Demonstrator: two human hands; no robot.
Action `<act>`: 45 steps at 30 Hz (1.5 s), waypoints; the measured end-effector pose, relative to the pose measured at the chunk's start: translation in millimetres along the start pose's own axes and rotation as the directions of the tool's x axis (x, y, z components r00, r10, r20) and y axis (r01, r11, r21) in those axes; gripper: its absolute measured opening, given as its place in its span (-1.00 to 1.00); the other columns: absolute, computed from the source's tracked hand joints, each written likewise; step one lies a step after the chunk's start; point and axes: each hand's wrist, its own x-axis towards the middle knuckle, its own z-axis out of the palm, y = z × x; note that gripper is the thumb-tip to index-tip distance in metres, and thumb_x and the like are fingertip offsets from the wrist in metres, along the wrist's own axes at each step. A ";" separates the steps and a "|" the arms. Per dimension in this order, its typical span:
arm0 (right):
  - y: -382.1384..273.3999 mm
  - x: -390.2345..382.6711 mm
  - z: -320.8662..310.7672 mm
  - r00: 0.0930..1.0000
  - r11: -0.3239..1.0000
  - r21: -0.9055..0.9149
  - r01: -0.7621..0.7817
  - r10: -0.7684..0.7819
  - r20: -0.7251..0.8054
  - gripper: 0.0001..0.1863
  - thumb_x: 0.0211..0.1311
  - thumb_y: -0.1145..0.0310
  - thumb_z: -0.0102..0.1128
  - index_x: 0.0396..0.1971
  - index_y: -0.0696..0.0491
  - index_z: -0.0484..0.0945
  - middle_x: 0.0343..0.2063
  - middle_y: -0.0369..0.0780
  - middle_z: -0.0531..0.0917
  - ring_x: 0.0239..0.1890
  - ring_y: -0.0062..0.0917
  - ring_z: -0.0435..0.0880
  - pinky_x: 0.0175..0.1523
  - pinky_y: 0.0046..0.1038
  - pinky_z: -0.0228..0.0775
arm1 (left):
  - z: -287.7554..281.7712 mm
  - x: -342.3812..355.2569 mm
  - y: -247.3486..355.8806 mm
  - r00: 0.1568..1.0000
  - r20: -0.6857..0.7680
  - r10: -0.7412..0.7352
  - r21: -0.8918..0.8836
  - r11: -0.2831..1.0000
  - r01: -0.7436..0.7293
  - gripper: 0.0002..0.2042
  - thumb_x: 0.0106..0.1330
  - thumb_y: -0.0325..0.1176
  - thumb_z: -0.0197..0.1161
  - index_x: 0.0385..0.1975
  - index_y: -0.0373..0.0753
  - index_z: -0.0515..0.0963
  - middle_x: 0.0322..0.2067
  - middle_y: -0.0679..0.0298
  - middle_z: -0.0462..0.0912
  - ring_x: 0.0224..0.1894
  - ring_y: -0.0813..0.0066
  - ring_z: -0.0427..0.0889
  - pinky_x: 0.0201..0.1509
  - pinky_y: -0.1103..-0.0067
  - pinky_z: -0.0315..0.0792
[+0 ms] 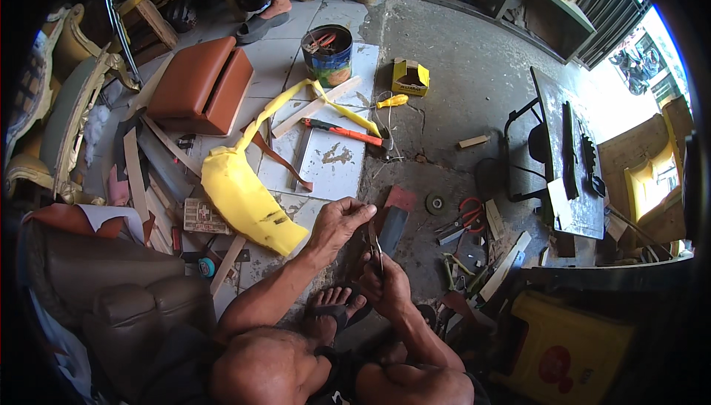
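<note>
- Nearest me are the bare knees (263,368) of the person sitting low, forearms reaching out past them.
- The left hand (337,228) is pinched narrow, thumb against fingertips; I can't tell whether something small is caught there.
- The right hand (388,286) is wrapped round a dark metal tool (373,238), pliers or scissors by the look, its tip pointing up just below the left fingertips.
- To do this well, I'd say: steady the forearms on the thighs, keep the left fingertips clear of the tool's tip, and squeeze gently.
- Underfoot, the floor is worn white tile (285,57) on the left and rough, stained concrete (444,38) on the right.
- A brown padded armchair (152,297) crowds the left elbow's side; across the room a dark table (585,208) stands on bent metal legs.
- An orange-brown padded block (189,83) sits on the tiles, with yellow material (244,197) draped nearer, its long strip trailing away.
- A paint-streaked bucket (332,71) holds tools, and a small yellow box (411,79) stands beside it on the concrete.
- A hammer (341,131) with a red and black handle lies near the strip.
- Smaller bits lie to the right: red-handled scissors (472,217) and a dull green ring (435,203).
</note>
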 end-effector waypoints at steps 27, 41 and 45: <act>-23.6 -5.9 -1.9 0.434 -0.351 -0.862 0.366 -0.755 0.492 -0.67 0.19 0.63 0.24 -0.03 0.09 0.58 -0.19 -0.07 0.65 -0.20 -0.09 0.72 -0.15 -0.20 0.60 | -0.1 -21.5 -6.4 0.990 0.047 0.130 0.122 0.983 -0.135 -0.86 0.44 -0.40 0.35 -0.15 -0.32 0.66 -0.30 0.30 0.78 -0.23 0.66 0.70 -0.04 0.67 0.53; -24.1 -5.4 -6.6 0.431 -0.354 -0.852 0.385 -0.748 0.505 -0.67 0.18 0.62 0.25 -0.03 0.11 0.60 -0.14 -0.06 0.66 -0.19 -0.11 0.73 -0.13 -0.22 0.62 | 0.2 -23.4 -2.5 0.992 0.041 0.121 0.091 0.988 -0.125 -0.86 0.42 -0.44 0.34 -0.12 -0.33 0.67 -0.30 0.31 0.77 -0.21 0.68 0.67 -0.05 0.67 0.53; -24.7 -7.4 -6.1 0.441 -0.342 -0.858 0.384 -0.748 0.496 -0.67 0.17 0.63 0.26 -0.04 0.11 0.60 -0.15 -0.06 0.66 -0.17 -0.11 0.73 -0.12 -0.23 0.62 | -0.1 -22.2 -1.7 0.989 0.043 0.142 0.092 0.985 -0.145 -0.85 0.42 -0.40 0.37 -0.13 -0.33 0.68 -0.32 0.33 0.75 -0.23 0.68 0.65 -0.05 0.68 0.51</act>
